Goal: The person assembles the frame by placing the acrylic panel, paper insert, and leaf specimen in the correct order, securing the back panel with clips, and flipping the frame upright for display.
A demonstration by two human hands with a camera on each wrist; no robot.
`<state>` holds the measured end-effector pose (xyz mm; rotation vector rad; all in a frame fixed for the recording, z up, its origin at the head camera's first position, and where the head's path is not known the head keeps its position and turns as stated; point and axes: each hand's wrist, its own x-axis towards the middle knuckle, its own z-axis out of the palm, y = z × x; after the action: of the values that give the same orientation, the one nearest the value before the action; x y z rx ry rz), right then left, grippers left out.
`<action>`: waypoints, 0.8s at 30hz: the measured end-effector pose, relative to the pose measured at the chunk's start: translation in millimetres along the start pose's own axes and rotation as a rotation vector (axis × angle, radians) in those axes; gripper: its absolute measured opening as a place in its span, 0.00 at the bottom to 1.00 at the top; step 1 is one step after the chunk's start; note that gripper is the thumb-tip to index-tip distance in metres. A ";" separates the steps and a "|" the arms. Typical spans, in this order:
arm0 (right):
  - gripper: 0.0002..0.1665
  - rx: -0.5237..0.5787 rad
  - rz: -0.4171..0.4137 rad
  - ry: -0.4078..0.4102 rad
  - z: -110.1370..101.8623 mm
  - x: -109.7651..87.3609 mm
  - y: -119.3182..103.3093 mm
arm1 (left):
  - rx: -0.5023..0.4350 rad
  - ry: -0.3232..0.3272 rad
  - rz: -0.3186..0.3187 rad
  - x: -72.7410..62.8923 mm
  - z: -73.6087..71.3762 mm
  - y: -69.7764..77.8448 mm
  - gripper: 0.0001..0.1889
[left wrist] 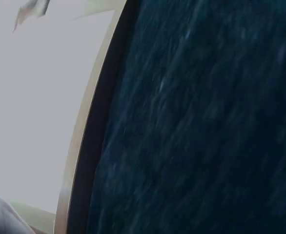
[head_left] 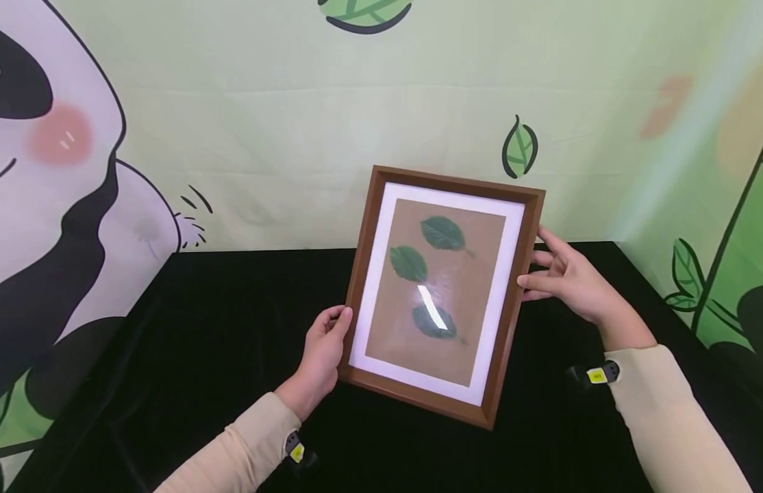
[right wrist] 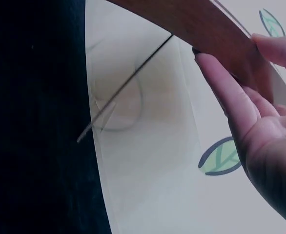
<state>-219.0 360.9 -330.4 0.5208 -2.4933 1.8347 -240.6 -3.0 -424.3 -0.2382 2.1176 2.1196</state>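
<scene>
A brown wooden picture frame [head_left: 443, 270] is held up, tilted, above the black cloth. Behind its glass lie several green leaves on a brown backing with a white border, and a bright reflection crosses the lowest leaf. My left hand [head_left: 322, 352] grips the lower left side, thumb on the front edge. On the right side, my right hand [head_left: 569, 281] pinches the rim between thumb and fingers. The right wrist view shows the right hand [right wrist: 275, 131] around the wooden side, with a thin dark rod [right wrist: 125, 87] sticking out from it. The left wrist view shows the frame's edge [left wrist: 79, 146].
Black cloth [head_left: 233, 329] covers the table below. A pale green backdrop [head_left: 252, 137] with printed leaves and a panda [head_left: 135, 233] stands behind and at both sides. A small dark device with a yellow label [head_left: 597, 375] sits at each cuff.
</scene>
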 end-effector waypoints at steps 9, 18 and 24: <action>0.54 -0.003 0.025 -0.030 -5.2 12.0 5.7 | -0.075 0.068 0.025 -15.3 6.0 -4.2 0.22; 0.53 0.020 0.082 -0.048 -9.7 23.4 5.7 | -0.122 0.036 -0.002 -23.2 9.2 -4.9 0.24; 0.52 0.076 0.082 -0.057 -15.4 27.0 10.3 | -0.094 0.006 0.006 -29.0 12.7 -6.1 0.25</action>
<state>-250.2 370.9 -329.8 0.4868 -2.5263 1.9781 -211.2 10.1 -424.2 -0.2489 2.0270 2.2273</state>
